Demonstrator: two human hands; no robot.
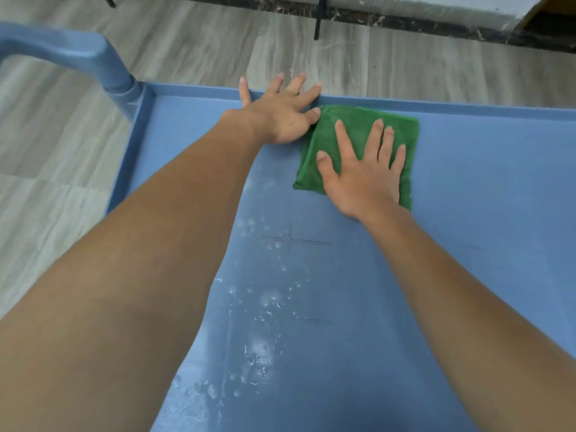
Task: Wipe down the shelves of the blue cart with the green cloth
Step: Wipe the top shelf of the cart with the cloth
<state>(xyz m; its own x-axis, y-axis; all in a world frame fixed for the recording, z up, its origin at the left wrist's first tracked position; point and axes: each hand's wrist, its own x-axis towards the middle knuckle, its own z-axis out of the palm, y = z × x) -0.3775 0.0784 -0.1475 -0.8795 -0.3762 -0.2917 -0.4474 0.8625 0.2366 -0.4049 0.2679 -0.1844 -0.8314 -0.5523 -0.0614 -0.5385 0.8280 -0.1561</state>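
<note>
**Green cloth pinned flat near the far rim**

On the top shelf (467,213) of the blue cart (467,108), close to the far rim: the green cloth (358,120), folded into a rough rectangle and lying flat, far edge just short of the rim's inner wall. Pressed down there by the right hand (363,179), palm down, fingers straight and fanned apart, thumb out to the left, heel of the hand over the cloth's near edge.

Just beside it on the left, the left hand (279,115), likewise flat and splayed, palm down on the shelf, four fingers reaching over the far rim, thumb tip at the cloth's far left corner (touching or only just beside, hard to tell). Neither hand curled round anything.

Both forearms bare, stretching in from the near side. Between them, on the shelf surface, whitish spots and streaks (261,353), and nearer the cloth a faint dark cross mark (291,241).

At the cart's left end, a rounded blue handle (78,54) rising above the shelf. Beyond the cart, grey wood-pattern floor (202,45).
</note>
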